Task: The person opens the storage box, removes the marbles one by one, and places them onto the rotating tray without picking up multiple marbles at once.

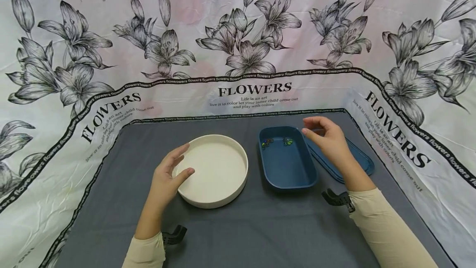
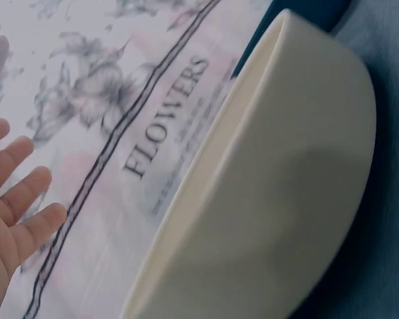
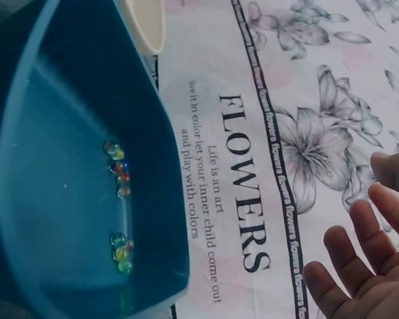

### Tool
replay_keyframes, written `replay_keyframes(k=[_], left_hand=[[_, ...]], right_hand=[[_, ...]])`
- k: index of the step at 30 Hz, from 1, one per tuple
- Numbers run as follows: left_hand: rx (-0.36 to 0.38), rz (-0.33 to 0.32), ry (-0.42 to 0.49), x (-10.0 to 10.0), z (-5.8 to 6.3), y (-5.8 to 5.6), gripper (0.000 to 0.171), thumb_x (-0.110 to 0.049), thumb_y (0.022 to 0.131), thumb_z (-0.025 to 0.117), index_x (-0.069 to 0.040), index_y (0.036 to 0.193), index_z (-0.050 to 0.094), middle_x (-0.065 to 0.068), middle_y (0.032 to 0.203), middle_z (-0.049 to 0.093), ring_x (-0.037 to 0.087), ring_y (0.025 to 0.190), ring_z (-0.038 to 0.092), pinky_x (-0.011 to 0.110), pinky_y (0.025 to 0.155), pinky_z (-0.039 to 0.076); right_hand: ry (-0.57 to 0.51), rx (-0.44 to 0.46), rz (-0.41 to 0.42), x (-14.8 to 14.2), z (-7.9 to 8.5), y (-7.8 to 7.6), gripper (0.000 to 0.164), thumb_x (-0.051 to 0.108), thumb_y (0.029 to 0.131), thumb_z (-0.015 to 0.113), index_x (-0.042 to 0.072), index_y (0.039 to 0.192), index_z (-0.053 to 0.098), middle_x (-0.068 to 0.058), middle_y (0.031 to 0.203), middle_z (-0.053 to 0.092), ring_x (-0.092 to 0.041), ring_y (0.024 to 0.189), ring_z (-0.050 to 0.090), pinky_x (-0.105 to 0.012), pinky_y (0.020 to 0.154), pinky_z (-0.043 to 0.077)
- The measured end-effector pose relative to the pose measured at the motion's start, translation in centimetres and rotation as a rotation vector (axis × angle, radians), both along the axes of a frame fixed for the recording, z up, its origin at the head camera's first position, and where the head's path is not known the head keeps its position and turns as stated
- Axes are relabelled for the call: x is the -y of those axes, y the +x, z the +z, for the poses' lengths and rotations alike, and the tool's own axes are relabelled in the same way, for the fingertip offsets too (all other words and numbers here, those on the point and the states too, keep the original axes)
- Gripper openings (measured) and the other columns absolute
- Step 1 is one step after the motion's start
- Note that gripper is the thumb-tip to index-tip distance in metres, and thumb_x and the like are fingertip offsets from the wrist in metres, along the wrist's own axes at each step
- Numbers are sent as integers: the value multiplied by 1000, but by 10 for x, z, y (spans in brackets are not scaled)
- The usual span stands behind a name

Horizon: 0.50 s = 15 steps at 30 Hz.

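Left hand over the left side of the round cream tray; fingers loosely bent, thumb set well away from them, nothing held; left-wrist view shows its fingers spread, with a gap between them and the tray's outer wall; tray sits flat on the grey cloth, its floor plain and pale, its low wall upright all round; right hand raised by the far right corner of the blue container; in the head view thumb and forefinger curve toward each other, with a gap between their tips; right-wrist view shows the fingers parted and nothing in them; whether any finger touches the container's rim, cannot tell; container is a rounded rectangle, open side up, to the right of the tray and apart from it; small glassy marbles lie on its floor near the far wall, in two groups with a stretch of bare floor between; one group shows mostly green and yellow, the other mixed red, blue and yellow tones; exact count not readable; blue lid lies flat just to the right of the container, partly hidden by the right hand and forearm; white floral border runs round the grey area, bearing the word FLOWERS; dark wrist mounts on both wrists, sleeves pale cream
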State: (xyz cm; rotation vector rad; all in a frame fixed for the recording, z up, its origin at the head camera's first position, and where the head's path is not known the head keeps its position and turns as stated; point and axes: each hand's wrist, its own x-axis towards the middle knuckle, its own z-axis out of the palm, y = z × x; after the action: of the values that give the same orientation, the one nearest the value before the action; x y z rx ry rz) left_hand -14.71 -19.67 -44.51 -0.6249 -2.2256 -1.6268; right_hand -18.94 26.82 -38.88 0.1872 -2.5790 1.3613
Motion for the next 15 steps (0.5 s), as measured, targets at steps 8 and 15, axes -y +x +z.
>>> replay_keyframes(k=[8, 15], left_hand=[[19, 90, 47, 21, -12, -4, 83, 12, 83, 78, -9, 155, 44, 12, 157, 45, 29, 146, 42, 27, 117, 35], [108, 135, 7, 35, -28, -6, 87, 9, 83, 79, -7, 158, 37, 13, 162, 37, 32, 150, 34, 41, 120, 30]], right_hand=[[102, -68, 134, 14, -4, -30, 38, 29, 101, 69, 11, 134, 64, -10, 125, 62, -29, 111, 61, -44, 92, 51], [133, -35, 202, 30, -7, -46, 34, 25, 98, 73, 14, 130, 68, -8, 117, 62, -28, 107, 62, -49, 89, 53]])
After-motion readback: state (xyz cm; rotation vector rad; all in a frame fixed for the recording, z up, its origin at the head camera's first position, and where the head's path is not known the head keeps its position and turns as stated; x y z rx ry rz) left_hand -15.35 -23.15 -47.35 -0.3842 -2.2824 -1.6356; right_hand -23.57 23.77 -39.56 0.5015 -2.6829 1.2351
